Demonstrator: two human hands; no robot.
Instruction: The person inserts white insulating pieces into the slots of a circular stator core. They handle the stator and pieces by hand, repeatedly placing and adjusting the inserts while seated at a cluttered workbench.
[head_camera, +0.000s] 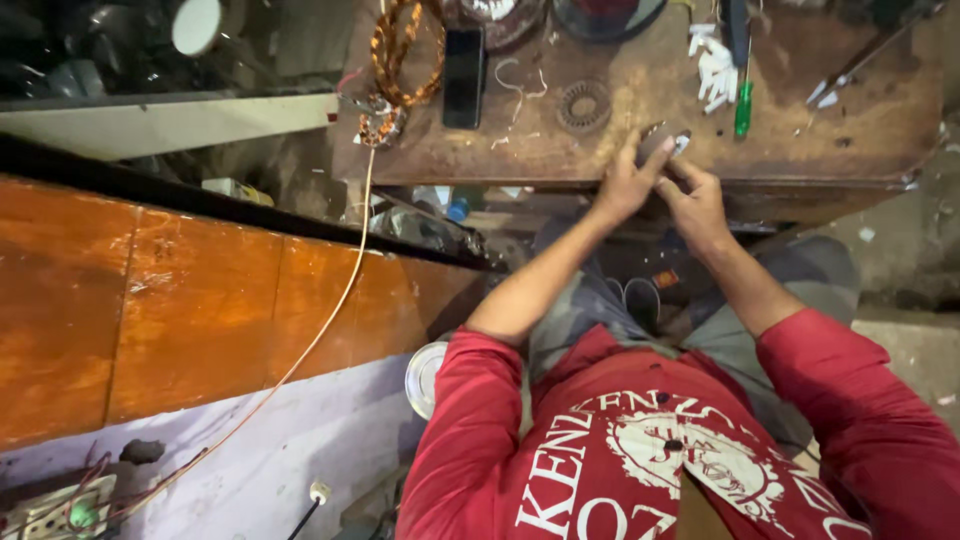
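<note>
Small grey part (662, 143) with a pale tip (681, 142) sits at the near edge of the worn brown workbench (620, 110), held between both hands. Its long axis appears to run roughly left to right across the view, the pale end pointing toward the right; the piece is too small and too covered by fingers to tell its exact shape.

Left hand (625, 185): fingers curled up from below, fingertips pressed against the left side of the part, pinching it. Right hand (697, 200): fingers bent inward, touching the part from the right and underneath, just beside the pale tip. The two hands meet at the piece, thumbs close together. Both forearms rise from rolled red sleeves (480, 420).

Surroundings on the bench: a round toothed metal disc (584, 105) just beyond the left hand; a black phone (464, 63) lying flat, long axis running away from the viewer; a coil of copper wire (405, 50) to the phone's left, with a single strand (330, 310) trailing down past an orange-brown wooden board (200, 300); a green-handled screwdriver (744, 100) beyond the right hand; a heap of small white pieces (712, 65) beside it.
</note>
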